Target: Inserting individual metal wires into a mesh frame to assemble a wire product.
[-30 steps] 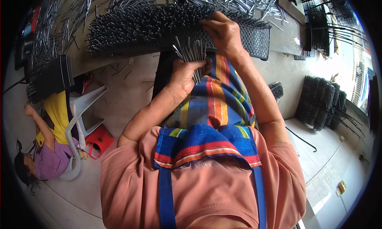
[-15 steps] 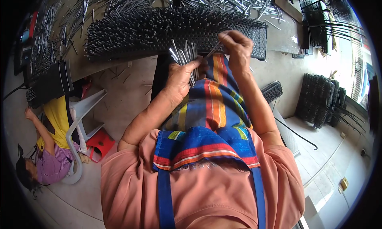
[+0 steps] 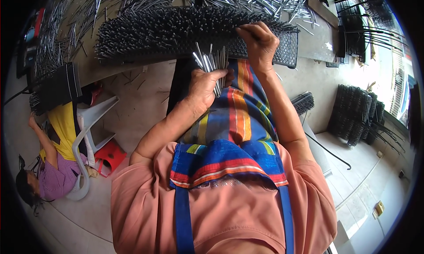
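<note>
A: Where is the perforated black panel [image 3: 286, 55]?

B: It lies along the near edge of the counter [image 3: 320, 44]. Thin upright rods [image 3: 150, 35] crowd most of it, and bare holes show at its right end.

A: What about the left hand [image 3: 205, 84]?

B: Just in front of the panel, grasping 1 bundle of grey rods [image 3: 205, 62], their upper ends fanned apart.

A: And the right hand [image 3: 261, 39]?

B: It is over the right part of the panel, fingertips pinched together. I cannot tell whether a rod sits between them.

A: What is beyond the panel?

B: Scattered metal rods [image 3: 260, 2], heaped loosely on the counter.

A: And around it?

B: In front of the panel, the person's striped apron [image 3: 240, 115]. Well to its right, a stack of black racks [image 3: 351, 115]. Off to its left, a co-worker in a purple top [image 3: 57, 179], with a grey chair [image 3: 92, 115] and a red container [image 3: 115, 156] beside them.
</note>
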The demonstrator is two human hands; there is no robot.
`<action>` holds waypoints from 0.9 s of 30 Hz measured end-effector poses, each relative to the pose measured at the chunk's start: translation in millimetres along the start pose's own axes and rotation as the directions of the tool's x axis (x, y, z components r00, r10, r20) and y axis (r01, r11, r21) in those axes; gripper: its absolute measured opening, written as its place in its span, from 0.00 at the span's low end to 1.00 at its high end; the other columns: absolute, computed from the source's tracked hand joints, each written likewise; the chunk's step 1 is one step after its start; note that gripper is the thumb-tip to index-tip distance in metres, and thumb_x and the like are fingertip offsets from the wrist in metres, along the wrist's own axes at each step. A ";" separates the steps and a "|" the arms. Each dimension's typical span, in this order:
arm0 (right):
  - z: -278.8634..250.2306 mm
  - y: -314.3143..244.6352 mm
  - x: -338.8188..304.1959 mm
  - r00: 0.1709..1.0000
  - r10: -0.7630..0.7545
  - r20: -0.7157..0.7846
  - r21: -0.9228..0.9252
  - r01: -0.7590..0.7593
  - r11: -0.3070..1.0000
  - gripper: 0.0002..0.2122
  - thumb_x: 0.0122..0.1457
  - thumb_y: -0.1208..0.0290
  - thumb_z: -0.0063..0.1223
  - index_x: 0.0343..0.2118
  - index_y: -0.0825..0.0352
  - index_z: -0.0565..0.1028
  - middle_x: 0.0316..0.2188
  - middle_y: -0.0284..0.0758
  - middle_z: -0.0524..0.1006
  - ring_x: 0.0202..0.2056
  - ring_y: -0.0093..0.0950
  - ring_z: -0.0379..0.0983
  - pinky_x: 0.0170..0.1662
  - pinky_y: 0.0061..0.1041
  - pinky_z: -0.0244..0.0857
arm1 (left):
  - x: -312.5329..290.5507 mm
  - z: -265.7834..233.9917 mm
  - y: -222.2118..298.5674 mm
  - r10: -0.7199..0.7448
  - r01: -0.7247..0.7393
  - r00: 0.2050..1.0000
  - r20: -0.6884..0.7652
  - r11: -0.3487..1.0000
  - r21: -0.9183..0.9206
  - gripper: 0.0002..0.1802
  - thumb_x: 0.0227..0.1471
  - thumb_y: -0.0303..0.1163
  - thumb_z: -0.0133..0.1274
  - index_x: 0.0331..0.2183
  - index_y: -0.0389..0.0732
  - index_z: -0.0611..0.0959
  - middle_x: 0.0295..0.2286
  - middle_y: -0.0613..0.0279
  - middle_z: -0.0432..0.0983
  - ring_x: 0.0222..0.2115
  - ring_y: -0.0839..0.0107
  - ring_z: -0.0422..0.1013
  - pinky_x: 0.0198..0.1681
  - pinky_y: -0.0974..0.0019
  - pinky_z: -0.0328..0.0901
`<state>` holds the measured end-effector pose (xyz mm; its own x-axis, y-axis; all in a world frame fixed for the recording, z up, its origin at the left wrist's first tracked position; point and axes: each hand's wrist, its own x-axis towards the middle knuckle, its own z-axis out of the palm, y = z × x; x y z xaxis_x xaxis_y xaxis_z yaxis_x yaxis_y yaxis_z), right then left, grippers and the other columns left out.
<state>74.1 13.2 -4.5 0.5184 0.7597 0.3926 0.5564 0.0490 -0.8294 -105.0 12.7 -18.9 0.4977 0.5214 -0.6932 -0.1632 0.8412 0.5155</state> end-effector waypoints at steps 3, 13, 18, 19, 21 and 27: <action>3.2 -6.7 5.1 0.998 -0.040 0.058 -0.306 0.056 0.951 0.05 0.46 0.77 0.65 0.27 0.67 0.81 0.21 0.32 0.75 0.22 0.23 0.72 0.27 0.20 0.64 | 3.0 4.3 0.6 -0.041 0.041 0.999 -0.003 0.998 -0.052 0.09 0.47 0.18 0.56 0.35 0.32 0.81 0.29 0.53 0.81 0.27 0.64 0.78 0.30 0.65 0.73; -0.9 -6.0 13.9 0.954 -0.119 0.276 -0.409 0.229 0.883 0.06 0.51 0.73 0.62 0.32 0.63 0.81 0.22 0.35 0.75 0.23 0.32 0.75 0.27 0.27 0.66 | 5.8 1.9 -3.9 0.018 -0.013 0.999 0.038 0.992 -0.128 0.09 0.47 0.17 0.55 0.35 0.32 0.81 0.29 0.52 0.81 0.26 0.64 0.78 0.30 0.63 0.74; -6.4 -2.1 9.1 0.949 -0.134 0.287 -0.453 0.258 0.854 0.08 0.52 0.74 0.60 0.36 0.61 0.80 0.24 0.36 0.76 0.24 0.34 0.75 0.27 0.28 0.68 | 2.8 5.3 -0.1 0.019 -0.013 0.999 0.047 0.993 -0.118 0.10 0.48 0.17 0.55 0.36 0.32 0.81 0.29 0.53 0.81 0.27 0.64 0.79 0.31 0.63 0.74; -9.7 2.9 3.8 0.962 -0.130 0.240 -0.438 0.226 0.870 0.07 0.51 0.72 0.60 0.35 0.62 0.80 0.25 0.36 0.76 0.24 0.36 0.75 0.27 0.30 0.68 | 1.8 5.9 0.3 0.012 -0.005 0.998 0.060 0.993 -0.118 0.11 0.48 0.17 0.55 0.37 0.32 0.81 0.29 0.53 0.81 0.28 0.64 0.79 0.31 0.63 0.75; -13.4 9.1 -9.3 0.974 -0.123 0.189 -0.423 0.194 0.885 0.07 0.51 0.71 0.60 0.34 0.62 0.80 0.25 0.36 0.76 0.25 0.38 0.76 0.27 0.31 0.69 | 3.2 4.4 1.1 -0.005 0.014 0.996 0.086 0.994 -0.104 0.11 0.48 0.17 0.55 0.37 0.32 0.81 0.30 0.53 0.81 0.28 0.64 0.79 0.31 0.63 0.75; -22.9 -7.4 -35.3 0.633 0.576 0.517 0.055 -0.697 0.715 0.05 0.49 0.75 0.62 0.24 0.71 0.78 0.17 0.27 0.73 0.21 0.16 0.67 0.23 0.21 0.60 | -0.6 14.6 3.3 -0.044 0.056 0.987 0.155 0.996 -0.075 0.11 0.49 0.17 0.55 0.38 0.33 0.81 0.31 0.54 0.80 0.29 0.63 0.79 0.33 0.63 0.76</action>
<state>66.6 -28.8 -3.1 0.3130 0.8443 -0.4349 0.0011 -0.4583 -0.8888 -93.4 13.0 -9.5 0.6304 0.4552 -0.6288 -0.1987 0.8777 0.4361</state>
